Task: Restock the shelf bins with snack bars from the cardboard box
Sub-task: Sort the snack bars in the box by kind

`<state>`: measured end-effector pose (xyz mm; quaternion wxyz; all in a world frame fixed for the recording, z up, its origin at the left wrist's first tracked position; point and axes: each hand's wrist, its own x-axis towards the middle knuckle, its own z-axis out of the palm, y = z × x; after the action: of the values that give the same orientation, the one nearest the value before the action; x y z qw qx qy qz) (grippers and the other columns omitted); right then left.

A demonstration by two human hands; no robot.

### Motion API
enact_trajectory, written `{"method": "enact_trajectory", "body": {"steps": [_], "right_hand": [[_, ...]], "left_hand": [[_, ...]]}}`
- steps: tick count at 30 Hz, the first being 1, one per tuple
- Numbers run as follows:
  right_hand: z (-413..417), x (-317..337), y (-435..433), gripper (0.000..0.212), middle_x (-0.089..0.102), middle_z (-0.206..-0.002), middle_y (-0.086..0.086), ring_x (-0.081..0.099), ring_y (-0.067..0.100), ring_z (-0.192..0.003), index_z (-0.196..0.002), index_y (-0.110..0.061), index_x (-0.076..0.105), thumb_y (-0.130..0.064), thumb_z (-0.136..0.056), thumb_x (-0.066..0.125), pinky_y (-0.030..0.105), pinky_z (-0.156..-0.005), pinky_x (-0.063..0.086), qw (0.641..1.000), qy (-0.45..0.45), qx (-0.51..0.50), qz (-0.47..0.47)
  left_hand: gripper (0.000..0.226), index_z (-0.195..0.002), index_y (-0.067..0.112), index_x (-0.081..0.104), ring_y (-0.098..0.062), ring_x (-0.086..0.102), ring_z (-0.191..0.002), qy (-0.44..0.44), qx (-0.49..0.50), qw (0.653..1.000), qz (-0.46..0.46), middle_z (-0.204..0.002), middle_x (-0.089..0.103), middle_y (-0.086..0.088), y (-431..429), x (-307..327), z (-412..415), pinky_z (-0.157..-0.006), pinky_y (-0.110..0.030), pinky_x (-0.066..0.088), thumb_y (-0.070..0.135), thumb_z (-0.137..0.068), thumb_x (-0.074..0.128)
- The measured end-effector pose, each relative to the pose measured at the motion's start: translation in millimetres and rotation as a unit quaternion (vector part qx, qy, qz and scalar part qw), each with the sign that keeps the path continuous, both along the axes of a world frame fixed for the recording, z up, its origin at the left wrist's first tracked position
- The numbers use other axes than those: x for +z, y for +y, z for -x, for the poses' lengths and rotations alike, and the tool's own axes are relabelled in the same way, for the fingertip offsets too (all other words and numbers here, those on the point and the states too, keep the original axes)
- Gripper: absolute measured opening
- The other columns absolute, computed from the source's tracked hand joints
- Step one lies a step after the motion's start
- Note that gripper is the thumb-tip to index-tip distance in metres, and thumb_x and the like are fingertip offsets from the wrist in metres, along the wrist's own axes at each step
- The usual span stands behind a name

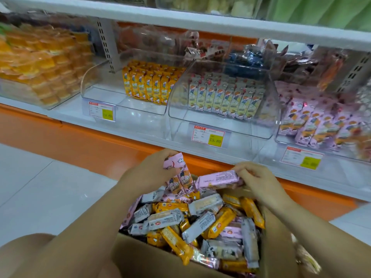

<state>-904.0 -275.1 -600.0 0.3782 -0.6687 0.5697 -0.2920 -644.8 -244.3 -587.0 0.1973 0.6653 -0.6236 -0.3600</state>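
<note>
A cardboard box [140, 257] in front of me is full of mixed snack bars in yellow, white and pink wrappers. My left hand [152, 171] grips a couple of upright pink bars [180, 179] above the box's far end. My right hand [255, 179] pinches one pink bar [218, 178] lying sideways, close to the left hand's bars. On the shelf stand clear bins: a yellow-bar bin [124, 101], a white-bar bin [220, 125] and a pink-bar bin [321, 143] at the right.
A bin of orange packets [40, 63] stands at the far left. Price tags [208, 136] hang on the white shelf edge, with an orange base [100, 141] beneath. An upper shelf [200, 23] overhangs the bins. White floor tiles [40, 187] lie at the left.
</note>
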Motion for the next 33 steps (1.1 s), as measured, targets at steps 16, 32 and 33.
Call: {"method": "enact_trajectory", "body": {"steps": [16,32,33], "right_hand": [[88,133,40,0.034,0.064,-0.098,0.000,0.052,0.006,-0.055,-0.108,-0.031,0.057,-0.025,-0.079,0.073,0.024,-0.066,0.049,0.988,0.019,0.003,0.152],[146,123,-55,0.033,0.060,-0.087,-0.005,0.053,0.010,-0.066,-0.113,-0.024,0.056,-0.017,-0.084,0.069,0.029,-0.062,0.038,0.960,0.146,-0.067,0.228],[148,119,-65,0.033,0.060,-0.092,-0.005,0.052,0.010,-0.066,-0.114,-0.023,0.056,-0.018,-0.085,0.068,0.029,-0.063,0.037,0.961,0.160,-0.062,0.217]], "left_hand": [[0.025,-0.113,0.029,0.055,-0.008,0.070,-0.087,0.177,-0.048,0.981,0.060,-0.117,0.062,0.005,6,95,86,-0.075,-0.034,0.059,0.021,-0.091,0.062],[0.035,-0.124,0.022,0.055,-0.017,0.057,-0.107,-0.063,-0.178,0.947,0.258,-0.120,0.061,0.003,-102,125,210,-0.081,-0.027,0.042,0.025,-0.090,0.062],[0.037,-0.126,0.023,0.054,-0.018,0.056,-0.109,-0.098,-0.184,0.943,0.260,-0.122,0.061,0.003,-112,122,214,-0.082,-0.028,0.043,0.027,-0.090,0.063]]}}
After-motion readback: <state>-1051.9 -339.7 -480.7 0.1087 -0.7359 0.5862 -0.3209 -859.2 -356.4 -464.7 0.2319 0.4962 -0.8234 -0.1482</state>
